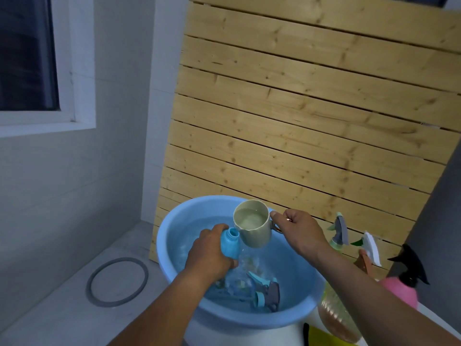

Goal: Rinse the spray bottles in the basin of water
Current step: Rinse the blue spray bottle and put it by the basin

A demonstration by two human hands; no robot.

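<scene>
Left hand (210,255): grips blue bottle (230,244), neck tilted up-right over basin (174,236).
Right hand (296,233): holds cup (253,227) by handle, just right of bottle mouth.
Cup: water-filled, lip touching bottle's mouth.

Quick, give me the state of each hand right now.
Left hand: grips the blue bottle over the basin.
Right hand: holds the beige cup by its handle.

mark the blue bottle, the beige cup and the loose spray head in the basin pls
blue bottle (230,242), head view, on its shoulder just below the open neck
beige cup (257,237), head view, on the outer wall below the rim
loose spray head (267,292), head view, on its trigger body lying underwater
</scene>
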